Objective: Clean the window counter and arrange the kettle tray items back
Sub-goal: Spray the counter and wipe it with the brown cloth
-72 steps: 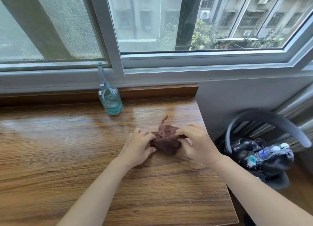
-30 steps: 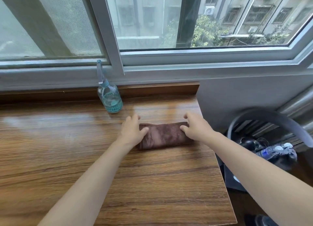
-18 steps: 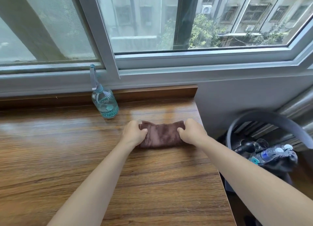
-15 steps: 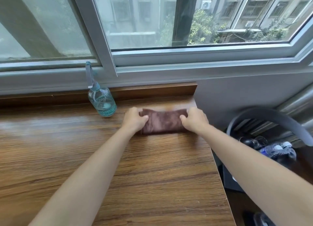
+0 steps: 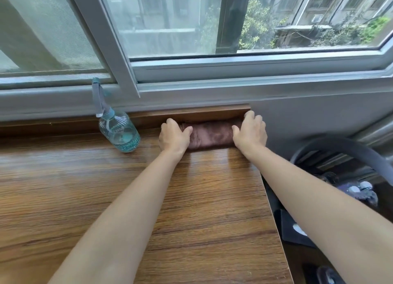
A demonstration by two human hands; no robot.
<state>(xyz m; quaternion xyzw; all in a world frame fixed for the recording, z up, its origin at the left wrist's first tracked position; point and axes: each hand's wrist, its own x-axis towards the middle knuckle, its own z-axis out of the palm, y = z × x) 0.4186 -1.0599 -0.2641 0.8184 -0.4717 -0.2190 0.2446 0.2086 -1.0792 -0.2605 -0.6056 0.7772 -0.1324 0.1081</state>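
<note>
The left hand [image 5: 174, 135] and right hand [image 5: 251, 132], fingers curled, each grip 1 end of the folded brown cloth [image 5: 210, 134], which lies between them on the wooden counter [image 5: 191, 198], against its rear ledge. Apply even pressure with both hands; keep the fold flat.

Wood surface [image 5: 148, 198], brown w/ dark grain lines, shiny near the back. On it: a clear spray bottle [image 5: 119, 132] w/ blue water, standing up at the back, & a folded brown cloth [image 5: 210, 135] against the back ledge, to the bottle's right.
</note>
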